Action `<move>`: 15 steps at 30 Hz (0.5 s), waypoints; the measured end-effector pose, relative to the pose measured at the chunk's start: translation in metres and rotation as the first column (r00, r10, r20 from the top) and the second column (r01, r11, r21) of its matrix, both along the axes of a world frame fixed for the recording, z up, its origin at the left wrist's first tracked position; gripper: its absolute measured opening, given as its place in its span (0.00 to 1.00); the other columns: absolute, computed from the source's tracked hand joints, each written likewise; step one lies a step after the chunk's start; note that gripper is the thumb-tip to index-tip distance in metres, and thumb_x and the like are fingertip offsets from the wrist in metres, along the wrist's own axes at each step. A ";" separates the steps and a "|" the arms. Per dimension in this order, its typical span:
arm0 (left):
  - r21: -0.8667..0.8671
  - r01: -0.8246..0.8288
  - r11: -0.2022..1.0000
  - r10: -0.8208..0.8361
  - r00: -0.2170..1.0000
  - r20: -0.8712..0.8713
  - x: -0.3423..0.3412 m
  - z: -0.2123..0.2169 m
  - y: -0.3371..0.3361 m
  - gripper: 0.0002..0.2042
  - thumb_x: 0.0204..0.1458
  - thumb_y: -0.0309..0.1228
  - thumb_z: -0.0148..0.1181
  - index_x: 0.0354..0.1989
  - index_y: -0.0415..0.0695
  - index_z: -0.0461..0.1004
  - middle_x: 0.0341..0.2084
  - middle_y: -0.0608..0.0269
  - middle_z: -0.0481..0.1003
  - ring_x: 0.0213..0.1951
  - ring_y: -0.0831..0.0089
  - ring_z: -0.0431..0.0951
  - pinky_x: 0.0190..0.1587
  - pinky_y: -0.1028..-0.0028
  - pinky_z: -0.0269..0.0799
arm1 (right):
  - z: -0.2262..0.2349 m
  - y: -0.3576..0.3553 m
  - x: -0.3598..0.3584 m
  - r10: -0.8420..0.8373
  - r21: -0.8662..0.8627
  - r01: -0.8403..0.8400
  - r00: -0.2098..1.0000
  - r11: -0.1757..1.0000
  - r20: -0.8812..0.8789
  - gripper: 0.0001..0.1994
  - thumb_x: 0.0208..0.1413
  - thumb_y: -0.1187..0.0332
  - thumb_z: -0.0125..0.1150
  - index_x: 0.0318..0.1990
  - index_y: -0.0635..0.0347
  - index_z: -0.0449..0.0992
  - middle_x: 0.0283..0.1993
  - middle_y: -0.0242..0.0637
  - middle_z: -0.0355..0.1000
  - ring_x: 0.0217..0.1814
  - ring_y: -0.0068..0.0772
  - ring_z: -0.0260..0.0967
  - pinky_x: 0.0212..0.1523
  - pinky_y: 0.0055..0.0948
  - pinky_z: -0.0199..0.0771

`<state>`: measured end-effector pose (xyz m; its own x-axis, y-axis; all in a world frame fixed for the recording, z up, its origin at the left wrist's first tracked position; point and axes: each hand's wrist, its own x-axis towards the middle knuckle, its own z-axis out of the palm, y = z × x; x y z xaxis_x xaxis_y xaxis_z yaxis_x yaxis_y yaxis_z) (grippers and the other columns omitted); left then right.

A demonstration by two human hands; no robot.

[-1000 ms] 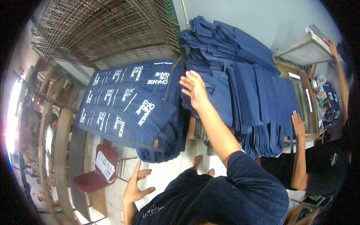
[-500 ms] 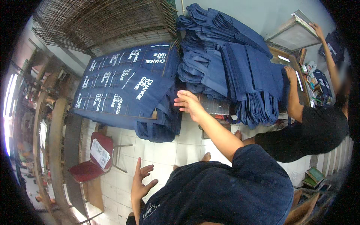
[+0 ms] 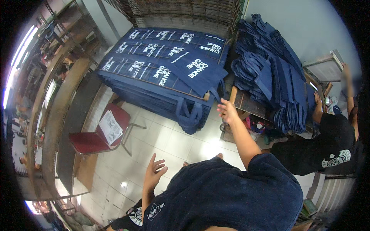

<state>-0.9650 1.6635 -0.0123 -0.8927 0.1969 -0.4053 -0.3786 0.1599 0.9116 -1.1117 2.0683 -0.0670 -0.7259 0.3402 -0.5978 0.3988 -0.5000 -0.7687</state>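
My right hand point(image 3: 228, 111) is out in front with its fingers apart, holding nothing. It is nearest to a navy fabric bag point(image 3: 197, 74) with white print, which lies askew at the right front corner of a large stack of printed navy bags point(image 3: 148, 63). Bag handles point(image 3: 189, 115) hang down over the stack's front side. My left hand point(image 3: 155, 172) is low by my body, above the tiled floor, fingers spread and nothing in them. Neither hand touches the bags.
Navy unprinted bags point(image 3: 287, 77) lie heaped on a table at the right. Beside it a co-worker point(image 3: 312, 144) in black reaches toward a framed screen point(image 3: 323, 69). A red chair point(image 3: 104, 131) holding papers stands left of me. Wire racks point(image 3: 185, 15) rise behind the stack; long shelves line the left.
My view has swung left, so the stack and table appear farther right. Both hands stay empty and spread. The co-worker still reaches to the screen frame.
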 end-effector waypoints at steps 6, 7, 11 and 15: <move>0.074 0.034 0.997 -0.032 0.999 -0.028 -0.051 0.001 -0.003 0.38 0.47 0.29 0.63 0.64 0.38 0.48 0.48 0.48 0.70 0.47 0.64 0.71 0.49 0.67 0.67 | -0.022 0.028 -0.070 -0.204 0.393 0.223 0.975 0.892 -0.088 0.17 0.42 0.60 0.66 0.39 0.55 0.70 0.36 0.32 0.69 0.35 0.29 0.65 0.34 0.29 0.63; 0.082 0.052 0.995 -0.050 0.998 -0.031 -0.062 0.002 0.002 0.37 0.47 0.29 0.63 0.64 0.38 0.48 0.48 0.48 0.70 0.47 0.65 0.71 0.49 0.68 0.67 | -0.030 0.040 -0.084 -0.214 0.454 0.235 0.972 0.860 -0.098 0.17 0.41 0.61 0.67 0.37 0.57 0.71 0.37 0.32 0.69 0.37 0.31 0.65 0.36 0.30 0.65; 0.094 0.080 0.992 -0.078 0.997 -0.028 -0.098 0.002 0.016 0.36 0.48 0.29 0.62 0.64 0.38 0.49 0.48 0.49 0.70 0.46 0.67 0.72 0.48 0.70 0.67 | -0.065 0.088 -0.138 -0.331 0.426 0.288 0.943 0.858 0.028 0.21 0.40 0.61 0.68 0.40 0.62 0.71 0.45 0.42 0.68 0.50 0.40 0.63 0.50 0.36 0.63; 0.101 0.059 0.993 -0.065 0.997 0.053 -0.118 0.002 0.028 0.35 0.49 0.30 0.60 0.64 0.38 0.49 0.48 0.49 0.70 0.46 0.66 0.72 0.46 0.71 0.67 | -0.079 0.104 -0.177 -0.366 0.303 0.325 0.927 0.896 0.087 0.13 0.43 0.58 0.64 0.29 0.53 0.68 0.22 0.27 0.60 0.22 0.24 0.55 0.40 0.39 0.57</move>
